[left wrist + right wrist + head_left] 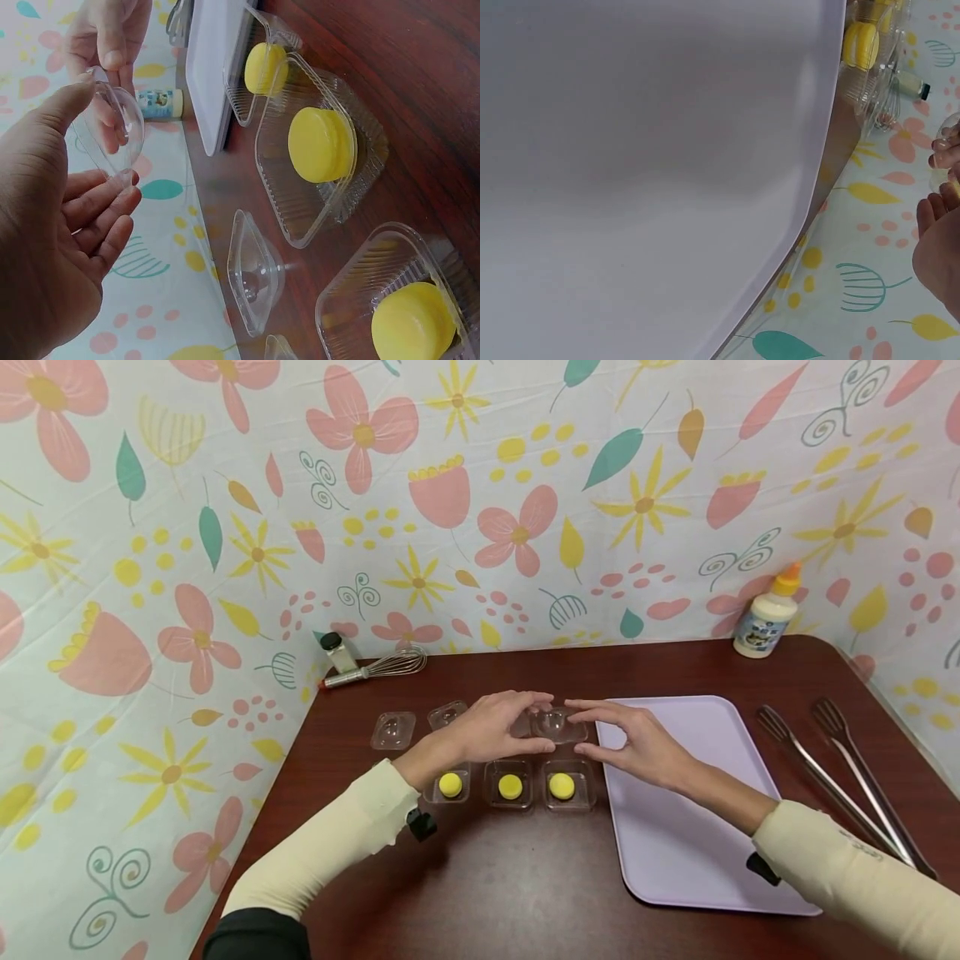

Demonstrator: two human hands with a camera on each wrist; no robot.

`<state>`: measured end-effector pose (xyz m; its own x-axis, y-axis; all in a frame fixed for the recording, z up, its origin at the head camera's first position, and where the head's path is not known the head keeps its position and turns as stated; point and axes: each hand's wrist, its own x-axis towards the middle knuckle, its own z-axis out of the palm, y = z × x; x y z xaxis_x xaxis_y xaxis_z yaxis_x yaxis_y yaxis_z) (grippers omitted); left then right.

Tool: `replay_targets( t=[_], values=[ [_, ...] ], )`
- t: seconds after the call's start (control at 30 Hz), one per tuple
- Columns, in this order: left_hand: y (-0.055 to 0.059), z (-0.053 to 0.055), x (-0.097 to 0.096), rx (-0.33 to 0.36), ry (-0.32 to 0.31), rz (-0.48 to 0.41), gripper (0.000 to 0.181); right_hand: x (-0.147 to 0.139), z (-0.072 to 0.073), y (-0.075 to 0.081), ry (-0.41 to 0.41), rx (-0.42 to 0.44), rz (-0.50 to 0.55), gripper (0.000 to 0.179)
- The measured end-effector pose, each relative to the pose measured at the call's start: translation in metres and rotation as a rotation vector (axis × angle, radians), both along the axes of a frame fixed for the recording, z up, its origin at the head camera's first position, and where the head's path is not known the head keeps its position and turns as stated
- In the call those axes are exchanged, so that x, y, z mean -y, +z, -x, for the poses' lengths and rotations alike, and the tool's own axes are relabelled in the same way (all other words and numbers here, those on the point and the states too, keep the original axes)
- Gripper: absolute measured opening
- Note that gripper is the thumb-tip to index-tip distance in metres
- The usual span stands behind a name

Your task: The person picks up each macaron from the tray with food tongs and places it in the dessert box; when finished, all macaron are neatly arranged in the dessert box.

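Note:
A clear plastic lid is held up by my left hand, its thumb at one edge and fingertips at the opposite edge. My right hand reaches in from the other side, thumb and fingers spread around the lid's far end. Whether its fingertips touch the lid is hard to tell. Below, three clear square containers stand in a row, each with a yellow macaron inside. Two more clear lids lie behind the row: one domed lid at the left, another lid partly behind my left hand.
A lilac tray lies under my right forearm. To its right are metal tongs. A glue bottle stands at the back right. At the back left are a whisk and a small black-capped jar.

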<state>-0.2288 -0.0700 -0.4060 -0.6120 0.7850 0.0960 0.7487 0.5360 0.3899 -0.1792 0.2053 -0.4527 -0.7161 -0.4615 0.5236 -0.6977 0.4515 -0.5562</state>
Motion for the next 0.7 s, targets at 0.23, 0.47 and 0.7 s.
replay_targets(
  t=[0.23, 0.47, 0.7],
  values=[
    [0.0007, -0.0007, -0.0017, 0.027, -0.019, -0.024, 0.068, -0.0027, 0.0009, 0.0014, 0.015, -0.091, 0.06, 0.044],
    [-0.0005, -0.0005, -0.001, 0.037, -0.019, -0.048, 0.061, -0.0028, 0.0009, 0.0055, 0.041, -0.153, 0.107, 0.049],
    [-0.0011, -0.0009, 0.001, 0.002, -0.037, -0.082, 0.059, -0.0055, 0.0013, 0.0074, 0.063, -0.149, 0.118, 0.048]
  ],
)
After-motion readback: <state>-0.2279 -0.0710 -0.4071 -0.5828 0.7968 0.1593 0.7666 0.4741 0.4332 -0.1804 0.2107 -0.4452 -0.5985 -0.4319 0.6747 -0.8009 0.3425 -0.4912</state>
